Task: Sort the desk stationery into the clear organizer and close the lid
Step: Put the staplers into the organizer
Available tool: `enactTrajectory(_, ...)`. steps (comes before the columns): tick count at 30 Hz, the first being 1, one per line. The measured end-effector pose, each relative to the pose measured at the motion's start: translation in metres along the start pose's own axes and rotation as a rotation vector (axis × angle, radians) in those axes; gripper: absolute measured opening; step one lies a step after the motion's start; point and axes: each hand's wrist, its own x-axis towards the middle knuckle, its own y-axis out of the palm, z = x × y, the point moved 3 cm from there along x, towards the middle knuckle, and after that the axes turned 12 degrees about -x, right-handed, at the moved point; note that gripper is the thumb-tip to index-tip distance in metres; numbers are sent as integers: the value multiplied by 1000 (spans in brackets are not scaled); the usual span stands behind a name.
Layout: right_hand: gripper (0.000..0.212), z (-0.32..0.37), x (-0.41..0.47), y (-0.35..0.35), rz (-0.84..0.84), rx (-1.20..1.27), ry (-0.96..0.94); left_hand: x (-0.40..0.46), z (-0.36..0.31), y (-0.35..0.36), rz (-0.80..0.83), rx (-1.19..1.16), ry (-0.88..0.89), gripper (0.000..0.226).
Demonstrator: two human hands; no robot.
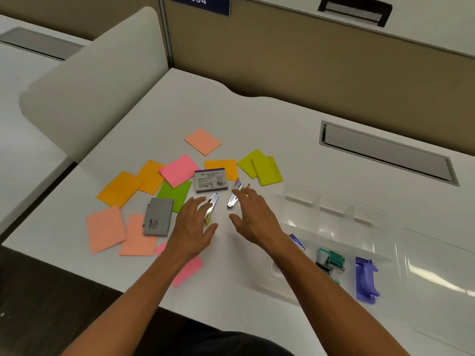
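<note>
My left hand (194, 223) hovers with fingers apart over a metal stapler (212, 204) with a yellow-green edge. My right hand (253, 217) is spread just beside a second metal stapler (235, 195) with red trim, its fingertips touching or nearly touching it. Behind them lies a white stamp-pad box (211, 180), and a grey flat case (157, 217) lies to the left. Coloured sticky notes (177, 170) are scattered around. The clear organizer (334, 209) stands at the right with its lid (442, 273) open flat, holding binder clips (331, 260) and a purple stapler (365, 278).
A white divider panel (90, 80) rises at the left rear. A grey cable slot (385, 152) is set into the desk behind the organizer. The desk's front edge runs below my forearms. A small blue-and-white box (298, 241) peeks from under my right wrist inside the organizer.
</note>
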Motion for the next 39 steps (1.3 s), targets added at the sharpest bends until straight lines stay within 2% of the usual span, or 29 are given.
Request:
enactTrajectory(10, 69, 8, 29, 13, 112, -47, 99, 17, 13, 5, 55, 18, 3, 50)
enactTrajectory(20, 65, 8, 43, 25, 25, -136, 178, 30, 12, 5, 67, 23, 24, 49)
enactTrajectory(26, 73, 6, 39, 27, 13, -108, 228, 29, 7, 4, 53, 26, 4, 45)
enactTrajectory(31, 85, 4, 30, 30, 68, -125, 182, 25, 2, 3, 9, -34, -80, 43)
enactTrajectory(37, 76, 2, 18, 30, 94, -170, 138, 16, -3, 4, -52, -109, -175, 44)
enactTrajectory(39, 60, 3, 13, 29, 85, -177, 128, 13, -5, 4, -71, -122, -185, 45)
